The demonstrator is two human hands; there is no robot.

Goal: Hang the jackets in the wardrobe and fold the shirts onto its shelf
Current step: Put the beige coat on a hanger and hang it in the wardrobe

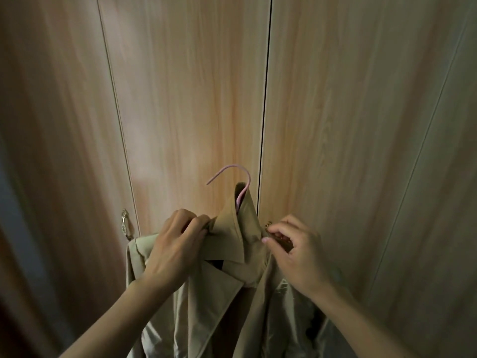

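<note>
- Left hand (175, 244): fingers (198, 220) curled tight on the jacket (211, 306) at its left shoulder, just beside the collar (240, 228).
- Right hand (296, 251): fingers (276, 229) drawn together in a pinch at the jacket's right shoulder edge. Whether they also catch something behind the cloth, I cannot tell.
- Jacket: beige, held up between both hands, front hanging open, hem out of view below. It is on a pink hanger (238, 200), whose hook stands free above the upturned collar.
- Wardrobe (193, 99): both doors appear closed, with a dark seam (265, 99) between them directly behind the hanger. One handle (124, 223) sits left of the jacket, and another (269, 224) just above the right fingers.
- Step in hand, judged: seating the jacket squarely on the hanger before it goes inside. Nothing is hung yet.
- To do it well:
  - Pull each shoulder seam out over the hanger's ends evenly, so the weight does not slide to one side.
  - Turn the collar down flat around the hook.
  - Move one hand to the hook before letting go of the shoulders.
  - Open a door with the freed hand, since the rail is not reachable as things stand.
- Risk: the cloth looks smooth, so a lopsided jacket may slip off once it is carried by the hook alone.
</note>
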